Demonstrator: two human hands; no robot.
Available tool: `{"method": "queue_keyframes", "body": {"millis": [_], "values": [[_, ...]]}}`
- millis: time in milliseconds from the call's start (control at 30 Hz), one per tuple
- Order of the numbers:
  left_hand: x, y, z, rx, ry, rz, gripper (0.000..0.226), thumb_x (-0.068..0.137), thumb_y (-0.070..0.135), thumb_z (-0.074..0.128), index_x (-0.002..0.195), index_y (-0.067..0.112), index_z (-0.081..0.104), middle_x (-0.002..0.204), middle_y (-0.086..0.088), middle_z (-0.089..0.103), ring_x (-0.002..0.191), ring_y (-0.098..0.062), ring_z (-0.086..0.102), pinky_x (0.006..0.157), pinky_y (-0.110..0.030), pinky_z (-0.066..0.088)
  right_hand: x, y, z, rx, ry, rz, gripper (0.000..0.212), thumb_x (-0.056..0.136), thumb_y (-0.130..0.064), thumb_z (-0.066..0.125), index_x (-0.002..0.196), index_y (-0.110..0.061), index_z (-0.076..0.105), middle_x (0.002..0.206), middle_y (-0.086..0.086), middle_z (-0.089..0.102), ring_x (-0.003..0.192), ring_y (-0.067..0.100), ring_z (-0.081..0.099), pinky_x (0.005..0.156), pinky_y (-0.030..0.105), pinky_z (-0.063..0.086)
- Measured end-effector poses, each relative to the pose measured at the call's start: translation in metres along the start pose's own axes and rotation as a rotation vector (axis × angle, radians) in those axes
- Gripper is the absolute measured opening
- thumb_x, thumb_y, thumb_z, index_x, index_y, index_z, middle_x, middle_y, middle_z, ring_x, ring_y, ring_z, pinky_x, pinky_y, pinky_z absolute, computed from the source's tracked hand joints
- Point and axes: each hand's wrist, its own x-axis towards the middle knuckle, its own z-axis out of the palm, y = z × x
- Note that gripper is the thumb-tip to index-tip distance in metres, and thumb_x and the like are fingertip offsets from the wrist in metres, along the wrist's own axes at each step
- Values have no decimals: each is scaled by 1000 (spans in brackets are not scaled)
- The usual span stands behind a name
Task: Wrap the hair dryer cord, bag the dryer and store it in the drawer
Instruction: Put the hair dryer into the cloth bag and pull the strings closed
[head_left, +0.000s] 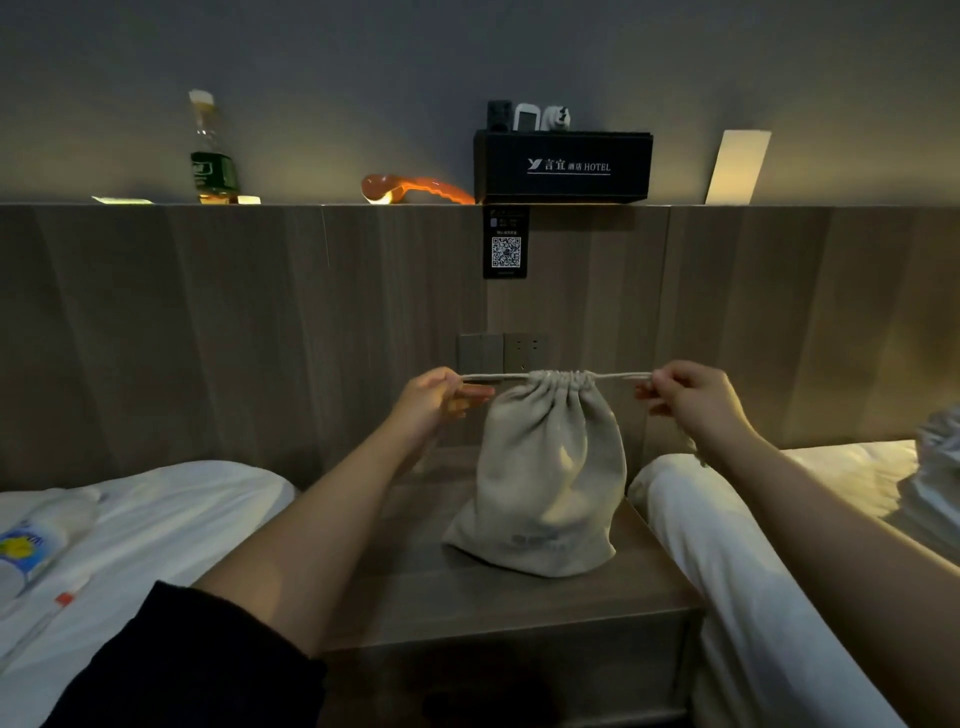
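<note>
A beige cloth drawstring bag (545, 483) stands bulging on the wooden nightstand (498, 603) between two beds. Its mouth is gathered tight at the top. The drawstring (493, 376) runs out taut and level to both sides. My left hand (436, 397) pinches the left end of the drawstring, and my right hand (691, 397) pinches the right end. The hair dryer and its cord are hidden; they do not show outside the bag. The nightstand's front (498, 686) below is dark, and I cannot make out a drawer's outline.
White beds flank the nightstand, the left bed (145, 525) holding a plastic bottle (31, 545). On the headboard ledge stand a glass bottle (210, 150), an orange object (410, 189), a black hotel box (563, 166) and a card (737, 166). A wall socket (524, 351) sits behind the bag.
</note>
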Motion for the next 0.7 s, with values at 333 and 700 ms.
{"method": "queue_keyframes", "body": {"millis": [333,700], "values": [[-15,-11,17,-49,-140,-139,30,102,20,22,80,13,41,93,-20,69,89,-31,68,89,-40,51,-29,34,40,-36,-354,64,23,82,-30,66,101,-17,66,99,7,70,95,19,65,86,39,52],[-13,-23,37,177,-184,-44,50,82,25,68,126,16,48,124,-1,57,113,-12,54,94,-26,44,-6,24,52,551,-182,333,29,95,-27,48,107,-7,64,108,15,68,101,27,64,89,40,51]]}}
